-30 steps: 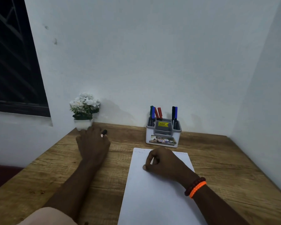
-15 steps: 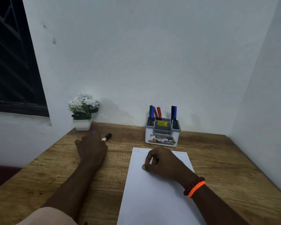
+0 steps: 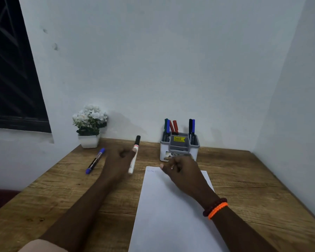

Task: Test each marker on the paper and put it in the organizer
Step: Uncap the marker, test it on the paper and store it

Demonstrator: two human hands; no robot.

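Note:
My left hand [image 3: 117, 164] holds a white marker with a black cap [image 3: 134, 154], raised nearly upright above the desk, just left of the paper. A blue marker [image 3: 95, 161] lies on the wood to its left. The white paper [image 3: 171, 215] lies lengthwise in front of me, with faint marks near its top left corner. My right hand [image 3: 182, 174] hovers over the paper's top edge, fingers curled with nothing visible in them. Behind it stands the grey and white organizer [image 3: 180, 148], holding several capped markers upright.
A white pot of white flowers [image 3: 89, 124] stands at the back left corner of the wooden desk [image 3: 253, 188]. White walls close in behind and on the right. A dark window is at the far left.
My left hand has picked the black-capped marker up off the desk and carried it right toward the paper, uncovering the blue marker. My right hand has risen toward the paper's top edge.

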